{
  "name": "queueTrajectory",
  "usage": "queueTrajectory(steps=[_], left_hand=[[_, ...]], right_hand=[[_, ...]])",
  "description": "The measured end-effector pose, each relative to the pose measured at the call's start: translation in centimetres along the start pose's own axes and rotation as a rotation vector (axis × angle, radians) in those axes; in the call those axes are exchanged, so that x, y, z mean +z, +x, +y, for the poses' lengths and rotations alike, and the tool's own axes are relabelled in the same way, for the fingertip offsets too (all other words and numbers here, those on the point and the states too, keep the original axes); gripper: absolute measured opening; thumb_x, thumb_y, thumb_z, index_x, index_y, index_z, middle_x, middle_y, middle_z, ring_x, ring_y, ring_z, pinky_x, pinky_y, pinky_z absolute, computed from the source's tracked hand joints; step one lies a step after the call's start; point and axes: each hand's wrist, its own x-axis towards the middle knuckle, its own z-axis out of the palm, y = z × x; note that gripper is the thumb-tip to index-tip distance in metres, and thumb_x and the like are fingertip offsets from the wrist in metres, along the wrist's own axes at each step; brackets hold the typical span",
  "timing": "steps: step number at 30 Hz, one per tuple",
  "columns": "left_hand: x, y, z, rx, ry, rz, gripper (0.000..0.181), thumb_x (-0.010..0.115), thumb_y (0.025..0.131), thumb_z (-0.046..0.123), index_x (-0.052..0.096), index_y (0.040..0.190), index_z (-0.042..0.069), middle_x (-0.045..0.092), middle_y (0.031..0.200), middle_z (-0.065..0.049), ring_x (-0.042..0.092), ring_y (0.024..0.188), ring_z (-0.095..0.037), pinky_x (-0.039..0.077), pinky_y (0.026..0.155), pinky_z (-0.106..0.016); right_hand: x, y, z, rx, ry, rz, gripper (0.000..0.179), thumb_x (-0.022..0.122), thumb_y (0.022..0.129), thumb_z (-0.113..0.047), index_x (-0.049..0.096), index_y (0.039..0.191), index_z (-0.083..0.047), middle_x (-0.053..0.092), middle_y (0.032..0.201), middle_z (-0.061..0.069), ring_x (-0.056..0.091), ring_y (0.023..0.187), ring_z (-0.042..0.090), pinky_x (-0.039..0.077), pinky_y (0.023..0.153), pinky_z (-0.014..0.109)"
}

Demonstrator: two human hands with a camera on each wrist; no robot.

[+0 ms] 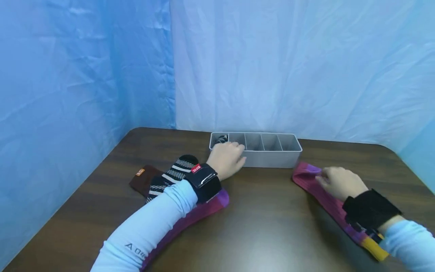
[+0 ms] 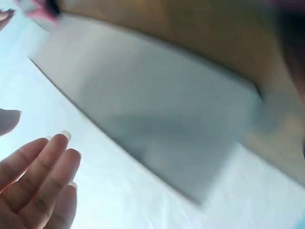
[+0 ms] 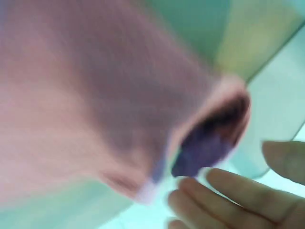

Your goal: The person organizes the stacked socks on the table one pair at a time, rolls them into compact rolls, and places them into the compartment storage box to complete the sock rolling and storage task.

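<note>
My left hand [image 1: 227, 159] hovers at the front left of a grey divided box [image 1: 272, 160], and its relaxed fingers [image 2: 47, 167] hold nothing in the left wrist view. Over a long magenta sock [image 1: 319, 189] with purple patches and a yellow end is my right hand [image 1: 343, 183]. In the right wrist view its fingertips [image 3: 188, 183] are right at a purple-lined fold or opening of that sock [image 3: 119, 95], with the thumb apart. Partly hidden under my left forearm lie a second magenta sock [image 1: 207, 207] and a black-and-white striped sock [image 1: 175, 173].
A dark brown folded sock [image 1: 144, 177] with an orange label lies left of the striped one. Something dark and patterned [image 1: 222, 139] sits in the box's leftmost compartment. Blue-white sheeting [image 1: 238, 68] hangs behind the wooden table [image 1: 265, 211].
</note>
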Motion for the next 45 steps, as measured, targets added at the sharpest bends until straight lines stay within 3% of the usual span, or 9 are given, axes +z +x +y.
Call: queueTrajectory(steps=[5,8,12,15,20,23,27,31,45], left_hand=[[0.9,-0.8,3.3,0.115,-0.058,-0.118,0.023,0.053,0.080,0.032,0.060,0.093,0.015,0.063,0.076,0.003,0.059,0.064,-0.010,0.043,0.050,-0.023],[1.3,-0.8,5.6,0.229,-0.079,-0.234,0.039,0.050,0.083,0.034,0.051,0.116,0.016,0.062,0.104,0.001,0.060,0.090,-0.011,0.047,0.068,-0.022],[1.8,-1.0,8.4,0.418,-0.081,-0.380,0.045,0.035,0.090,0.036,0.035,0.131,0.017,0.041,0.132,0.001,0.037,0.121,-0.011,0.033,0.096,-0.024],[2.2,-1.6,9.6,0.482,-0.072,-0.493,0.044,0.025,0.092,0.035,0.033,0.132,0.018,0.033,0.137,0.004,0.029,0.126,-0.009,0.026,0.100,-0.024],[3.1,-3.2,9.5,0.345,-0.033,-0.643,0.043,0.028,0.091,0.035,0.038,0.129,0.019,0.035,0.135,0.004,0.033,0.124,-0.008,0.029,0.098,-0.021],[4.1,-3.6,8.4,0.243,-0.021,-0.652,0.043,0.032,0.089,0.036,0.041,0.127,0.018,0.040,0.133,0.004,0.037,0.121,-0.008,0.034,0.094,-0.022],[4.8,-3.4,6.7,0.157,-0.057,-0.646,0.044,0.037,0.088,0.035,0.040,0.128,0.017,0.038,0.134,0.003,0.035,0.123,-0.009,0.033,0.095,-0.023],[5.0,-2.6,5.2,0.094,-0.093,-0.681,0.048,0.042,0.086,0.034,0.036,0.130,0.016,0.032,0.138,0.002,0.029,0.127,-0.012,0.029,0.099,-0.026],[7.2,1.0,3.9,0.031,-0.067,-0.726,0.048,0.042,0.087,0.031,0.033,0.132,0.017,0.030,0.139,0.003,0.027,0.127,-0.011,0.025,0.101,-0.025]], right_hand=[[2.2,-2.4,-0.5,-0.065,-0.033,-0.209,0.029,0.054,0.080,-0.024,0.062,0.090,0.002,0.061,0.082,0.020,0.059,0.073,0.030,0.044,0.065,0.042],[3.0,-2.7,-1.4,-0.103,-0.058,-0.247,0.039,0.057,0.078,-0.024,0.058,0.099,0.009,0.057,0.093,0.030,0.058,0.083,0.037,0.044,0.072,0.046],[3.9,-2.9,-4.1,-0.158,-0.075,-0.154,0.027,0.060,0.075,-0.025,0.059,0.080,0.001,0.059,0.072,0.012,0.058,0.063,0.025,0.045,0.059,0.039],[4.4,-3.4,-6.9,-0.214,-0.059,-0.072,0.022,0.061,0.074,-0.025,0.059,0.076,-0.003,0.060,0.069,0.009,0.058,0.060,0.023,0.045,0.056,0.037],[4.5,-4.6,-11.3,-0.307,0.050,-0.058,0.025,0.059,0.075,-0.024,0.049,0.055,-0.012,0.044,0.049,-0.009,0.039,0.041,0.005,0.034,0.040,0.022],[4.1,-4.8,-13.4,-0.363,0.164,-0.181,0.029,0.057,0.077,-0.025,0.046,0.053,-0.015,0.030,0.046,-0.013,0.027,0.040,-0.001,0.026,0.037,0.018],[3.5,-5.1,-15.9,-0.371,0.233,-0.357,0.025,0.057,0.079,-0.031,0.057,0.062,-0.012,0.040,0.047,-0.011,0.034,0.040,0.000,0.032,0.041,0.016],[3.4,-5.1,-17.0,-0.316,0.189,-0.415,0.025,0.059,0.076,-0.036,0.061,0.073,-0.011,0.050,0.053,-0.008,0.041,0.045,0.003,0.038,0.048,0.017],[3.8,-3.9,-17.3,-0.444,0.108,-0.357,0.029,0.055,0.078,-0.038,0.062,0.084,-0.010,0.064,0.079,0.003,0.049,0.057,0.001,0.046,0.059,0.023]])
